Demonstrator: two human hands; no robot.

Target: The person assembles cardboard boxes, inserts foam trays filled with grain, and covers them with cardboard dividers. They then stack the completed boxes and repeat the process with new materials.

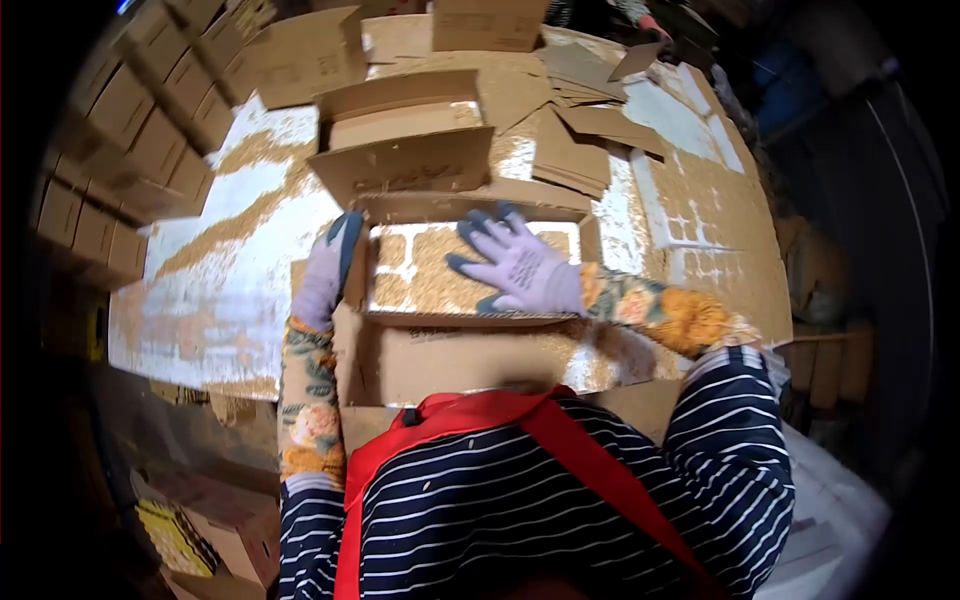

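In front of me sits an open cardboard box (465,318), holding a white gridded tray (374,290) strewn with tan, sawdust-like grains (440,272). My right hand (525,265), in a lilac glove with dark fingertips, lies spread over the grains with its fingers apart. At the box's left wall is my left hand (332,265), gloved the same way, its fingers together along the edge and gripping it. Part of that grip is hidden from above. A box flap (450,360) folds out toward my body.
Beyond the box stands another open carton (400,165). Stacked cartons (150,130) line the left side. Flat cardboard pieces (570,160) lie at the back right. More grains and gridded white trays (690,215) cover the table's right side. Another person's hand (652,27) shows at the far edge.
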